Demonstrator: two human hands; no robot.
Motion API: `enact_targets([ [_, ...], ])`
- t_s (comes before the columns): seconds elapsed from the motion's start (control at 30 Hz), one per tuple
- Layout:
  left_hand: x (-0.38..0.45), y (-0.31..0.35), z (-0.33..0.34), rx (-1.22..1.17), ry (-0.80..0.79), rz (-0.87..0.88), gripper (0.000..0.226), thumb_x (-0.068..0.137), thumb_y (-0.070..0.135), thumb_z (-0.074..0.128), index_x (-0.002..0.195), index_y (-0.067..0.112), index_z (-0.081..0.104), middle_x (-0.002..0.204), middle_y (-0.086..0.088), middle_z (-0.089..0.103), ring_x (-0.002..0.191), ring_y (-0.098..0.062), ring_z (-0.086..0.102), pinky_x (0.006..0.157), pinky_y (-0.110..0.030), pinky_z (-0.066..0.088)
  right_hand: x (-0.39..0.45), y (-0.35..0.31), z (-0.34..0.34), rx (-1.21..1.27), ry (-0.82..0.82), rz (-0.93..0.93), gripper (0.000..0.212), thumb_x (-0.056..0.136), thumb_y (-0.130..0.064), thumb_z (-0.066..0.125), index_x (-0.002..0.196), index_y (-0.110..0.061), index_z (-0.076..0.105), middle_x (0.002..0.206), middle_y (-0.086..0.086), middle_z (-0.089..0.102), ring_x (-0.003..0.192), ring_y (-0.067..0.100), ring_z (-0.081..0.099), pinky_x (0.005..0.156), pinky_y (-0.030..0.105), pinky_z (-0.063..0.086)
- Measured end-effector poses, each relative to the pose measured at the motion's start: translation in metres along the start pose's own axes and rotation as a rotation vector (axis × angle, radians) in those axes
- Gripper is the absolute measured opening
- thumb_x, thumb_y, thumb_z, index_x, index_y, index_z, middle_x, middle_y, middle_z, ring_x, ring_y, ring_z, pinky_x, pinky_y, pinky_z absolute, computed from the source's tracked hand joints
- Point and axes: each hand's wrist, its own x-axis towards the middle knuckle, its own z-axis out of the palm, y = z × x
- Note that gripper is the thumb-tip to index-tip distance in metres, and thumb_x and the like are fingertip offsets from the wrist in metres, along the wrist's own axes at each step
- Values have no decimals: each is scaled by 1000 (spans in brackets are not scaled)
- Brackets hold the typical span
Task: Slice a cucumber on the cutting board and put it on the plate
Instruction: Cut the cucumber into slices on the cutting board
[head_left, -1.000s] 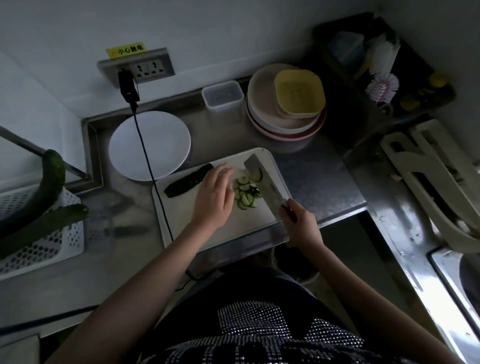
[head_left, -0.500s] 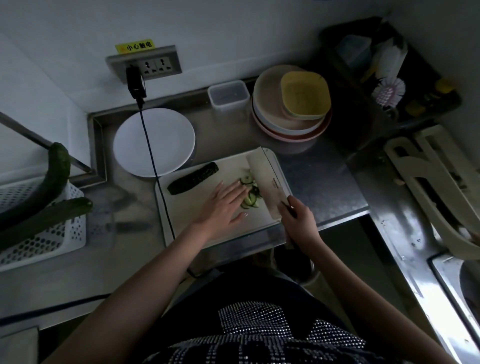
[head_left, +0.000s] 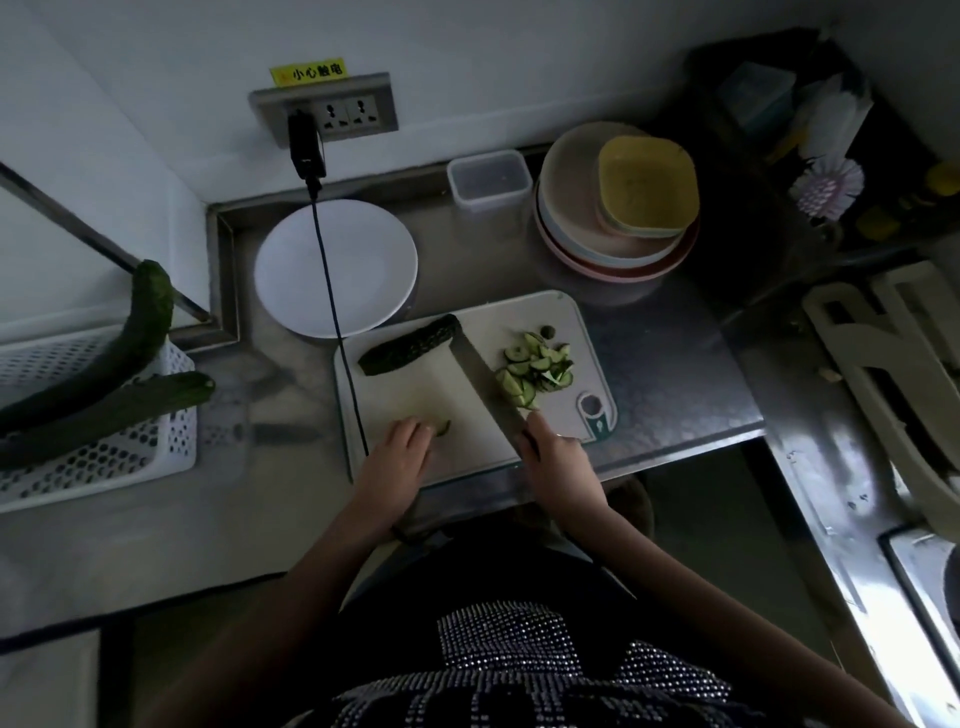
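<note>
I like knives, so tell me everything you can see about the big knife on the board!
The knife is a cleaver with a broad, flat, grey metal blade, seen nearly edge-on. It slants across the white cutting board, tip near the uncut cucumber piece, the cucumber slices heaped along its right side. The right hand grips its handle, which is hidden. The left hand stays apart.

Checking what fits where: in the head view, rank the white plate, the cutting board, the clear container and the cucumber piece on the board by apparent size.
1. cutting board
2. white plate
3. cucumber piece
4. clear container
The last two look close, so their order is unsure.
</note>
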Motion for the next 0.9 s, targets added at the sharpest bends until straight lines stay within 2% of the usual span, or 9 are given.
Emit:
enact_targets([
  [0.1,7,2,-6,-5,-2,-34,21,83,17,57,98,4,56,95,-16,60,89,-25,51,53,-35,54,-1,-8,6,-22,-26,7,13,100,-24,41,92,-14,38,81,22,61,76,40,59,63,45,49],
  [0.17,15,5,-9,-41,-76,-108,33,74,9,75,101,-2,61,100,-20,60,91,-34,59,64,-40,56,-1,-12,8,-29,-46,8,13,100,-24,41,94,-12,40,82,22,62,75,40,59,62,46,50],
  [0.3,30,10,-6,-112,-173,-112,28,77,6,72,103,0,64,102,-18,62,99,-37,56,79,-43,50,-3,-14,10,-44,-70,7,15,100,-26,40,93,-13,39,84,22,62,76,41,59,63,47,50],
  [0.47,40,14,-8,-314,-63,-227,25,86,22,63,103,5,69,92,-15,69,85,-30,62,71,-40,53,-6,-11,9,1,-13,37,17,99,-23,43,87,-16,34,78,21,60,72,42,57,61,44,45],
  [0.53,42,16,-7,-380,-80,-234,31,87,28,56,105,7,71,88,-13,71,79,-27,65,69,-40,54,-5,-10,8,23,23,75,16,98,-23,43,87,-16,35,78,21,59,73,42,56,61,44,44],
  [0.6,44,19,-7,-444,-94,-277,26,88,25,60,104,8,71,90,-10,71,79,-24,66,70,-39,54,-4,-11,8,48,41,108,14,98,-24,43,88,-15,37,77,20,59,73,41,56,62,45,46],
  [0.73,47,26,-5,-516,-41,-524,9,84,21,69,85,12,68,83,-4,67,73,-18,63,65,-34,53,-3,-16,11,73,39,115,15,98,-22,43,87,-14,38,77,18,59,73,39,57,63,45,47],
  [0.83,47,24,-4,-713,-61,-695,17,84,26,67,71,27,55,72,0,64,69,-22,64,65,-45,54,-2,-21,13,66,-5,109,16,98,-23,42,87,-14,36,76,17,57,72,38,57,60,43,45],
  [0.9,45,21,-1,-709,-51,-714,23,88,27,62,69,31,51,69,1,62,68,-24,64,65,-46,54,-2,-24,15,63,-27,109,16,99,-24,41,87,-14,36,75,16,56,71,37,56,60,41,45],
])
